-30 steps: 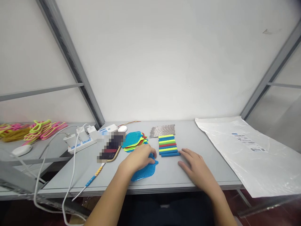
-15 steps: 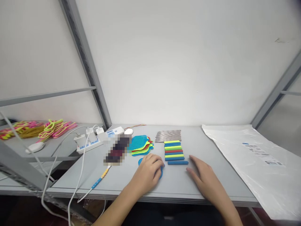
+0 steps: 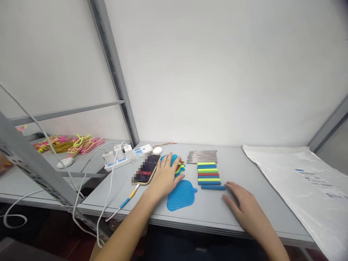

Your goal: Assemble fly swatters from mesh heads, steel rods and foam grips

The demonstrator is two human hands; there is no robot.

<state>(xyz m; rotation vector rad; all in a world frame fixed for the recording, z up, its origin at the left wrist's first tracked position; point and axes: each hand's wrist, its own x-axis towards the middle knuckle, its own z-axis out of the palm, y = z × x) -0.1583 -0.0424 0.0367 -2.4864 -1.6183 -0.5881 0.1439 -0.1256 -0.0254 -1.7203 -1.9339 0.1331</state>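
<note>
My left hand [image 3: 165,177] lies over a stack of fly swatter heads [image 3: 179,167], its fingers spread on the blue top piece. Green and red heads show at the stack's right edge. Nearer the front edge, a single blue fly swatter head [image 3: 181,196] lies flat, its short stem pointing right. My right hand [image 3: 241,201] rests open on the table, thumb apart from the fingers. Its fingertips are beside the right end of a blue tube [image 3: 213,187]. Above that tube lies a row of yellow, green, red and blue tubes [image 3: 208,174].
Thin metal rods [image 3: 202,157] lie behind the tubes. A phone [image 3: 149,168] on a cable is left of the stack, near a power strip [image 3: 116,163] with plugs. White plastic sheeting [image 3: 293,181] covers the right side. A metal post [image 3: 116,72] rises at the left.
My left hand has moved from the single blue head up and left onto the stack, uncovering that head. My right hand stays beside the blue tube. The view has shifted left.
</note>
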